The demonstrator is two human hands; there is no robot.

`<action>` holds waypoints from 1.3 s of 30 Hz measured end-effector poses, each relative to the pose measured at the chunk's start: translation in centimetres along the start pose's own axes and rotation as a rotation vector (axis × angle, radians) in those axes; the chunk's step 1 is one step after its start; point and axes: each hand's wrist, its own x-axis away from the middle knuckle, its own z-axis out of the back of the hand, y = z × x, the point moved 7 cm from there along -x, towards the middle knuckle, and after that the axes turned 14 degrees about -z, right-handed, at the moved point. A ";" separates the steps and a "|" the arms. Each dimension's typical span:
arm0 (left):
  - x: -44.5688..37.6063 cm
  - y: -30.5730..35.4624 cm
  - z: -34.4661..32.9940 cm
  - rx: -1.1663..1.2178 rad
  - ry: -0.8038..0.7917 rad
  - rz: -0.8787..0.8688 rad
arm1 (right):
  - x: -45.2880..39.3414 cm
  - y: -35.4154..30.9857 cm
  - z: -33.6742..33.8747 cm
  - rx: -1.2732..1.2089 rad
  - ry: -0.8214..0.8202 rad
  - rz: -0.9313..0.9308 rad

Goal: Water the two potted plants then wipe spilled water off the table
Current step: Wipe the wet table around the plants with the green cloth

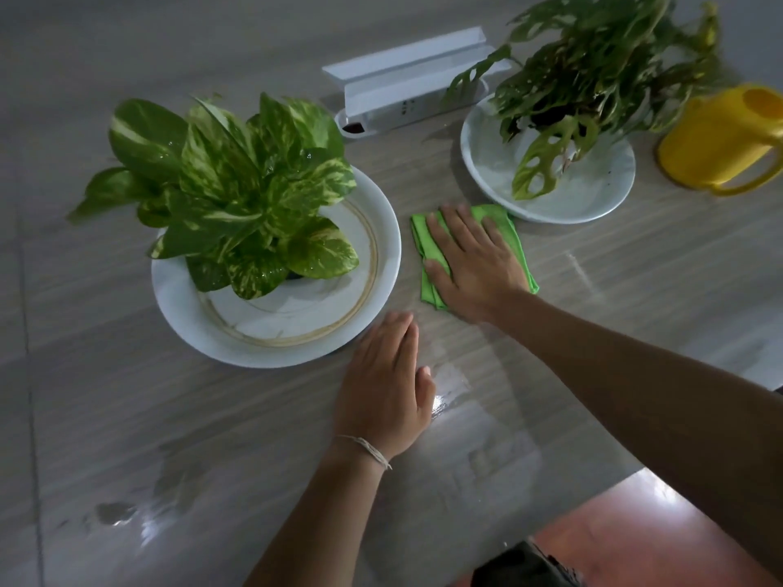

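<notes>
Stage: I judge the watering done and the wiping under way.
Right hand (pixel 470 264): I have it flat and spread on the cloth (pixel 432 252), pressing it to the table (pixel 635 281); it presses rather than grips.
Left hand (pixel 383 383): flat on the table, fingers together, holding nothing, just near of the left plate (pixel 271 341).
Cloth: green, folded, lying between the two plates, near the middle of the table.
Left plant (pixel 229 192): broad variegated leaves with droplets on them; it sits on the left plate, which I read as a sign it has been watered.
Right plant (pixel 593 74): holed leaves, on the right plate (pixel 584 201) at the far right; I cannot tell from here whether its soil is wet.
Can (pixel 720 141): yellow, set down at the far right edge beside the right plate, out of my hands.
Box (pixel 406 86): a white box lies far of the plates, between the plants; no part in the job.
Spill left: a shiny wet patch (pixel 449 387) just right of my left hand, and more wet marks (pixel 114 512) at the near left.
Left to do: I judge the cloth has to cover those two wet areas before the table is dry.
</notes>
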 end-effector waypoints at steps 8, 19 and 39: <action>-0.3 0.5 0.8 0.016 0.002 0.014 | 12.5 2.2 -1.1 -0.071 0.021 -0.140; -0.2 0.6 0.6 0.018 -0.036 0.010 | 25.2 -1.2 -3.9 -0.080 0.002 -0.239; -0.2 0.4 0.5 0.009 -0.033 0.017 | 9.9 20.9 0.5 -0.089 -0.017 -0.561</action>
